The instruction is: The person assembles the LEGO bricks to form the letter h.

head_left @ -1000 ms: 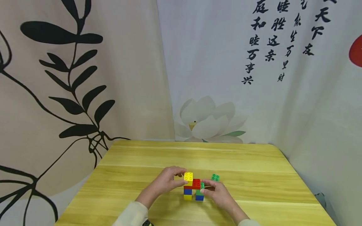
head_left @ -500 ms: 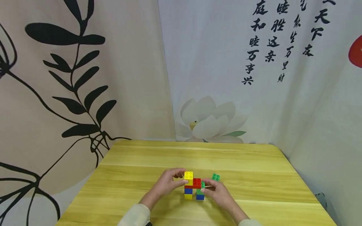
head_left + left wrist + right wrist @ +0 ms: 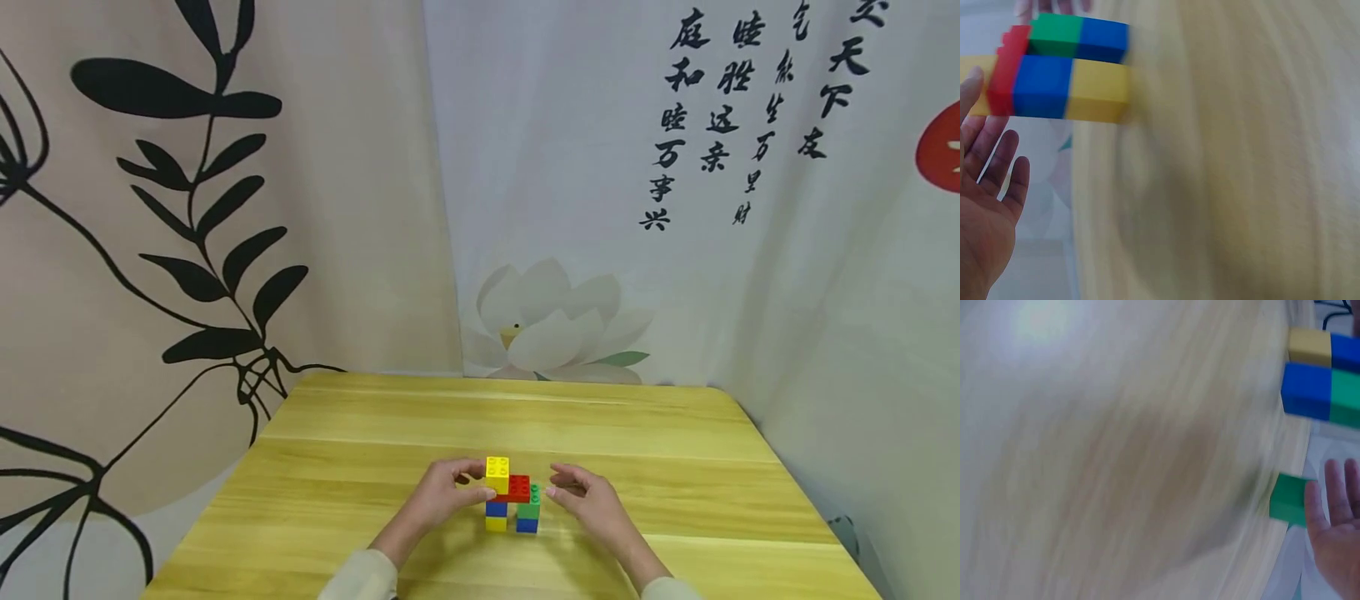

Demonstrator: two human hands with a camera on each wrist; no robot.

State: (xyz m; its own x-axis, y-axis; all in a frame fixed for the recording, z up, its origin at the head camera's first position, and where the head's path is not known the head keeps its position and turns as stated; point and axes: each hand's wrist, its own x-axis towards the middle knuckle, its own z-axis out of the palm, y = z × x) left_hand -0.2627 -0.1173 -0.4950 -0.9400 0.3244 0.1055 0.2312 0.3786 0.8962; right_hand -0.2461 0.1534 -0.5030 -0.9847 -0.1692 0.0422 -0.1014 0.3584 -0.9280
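A small bridge of toy building bricks stands on the table. Its left leg is a yellow brick (image 3: pixel 496 524) under a blue brick (image 3: pixel 496 508); its right leg is a blue brick (image 3: pixel 527 526) under a green brick (image 3: pixel 530 505). A red brick (image 3: pixel 520 487) spans both, partly covering the green one's studs. On the red brick's left end sits a top yellow brick (image 3: pixel 497 472), which my left hand (image 3: pixel 452 493) pinches between thumb and fingers. My right hand (image 3: pixel 592 504) hovers right of the bridge, touching nothing, fingers loosely bent.
A loose green brick (image 3: pixel 1288 499) lies on the table near my right fingers in the right wrist view; the hand hides it in the head view. Behind the wooden table (image 3: pixel 360 433) hangs a printed curtain (image 3: pixel 555 167).
My right hand has let go of the green brick at the bridge's right side and moved away to the right, now covering the loose green brick. My left hand stays at the top yellow brick.
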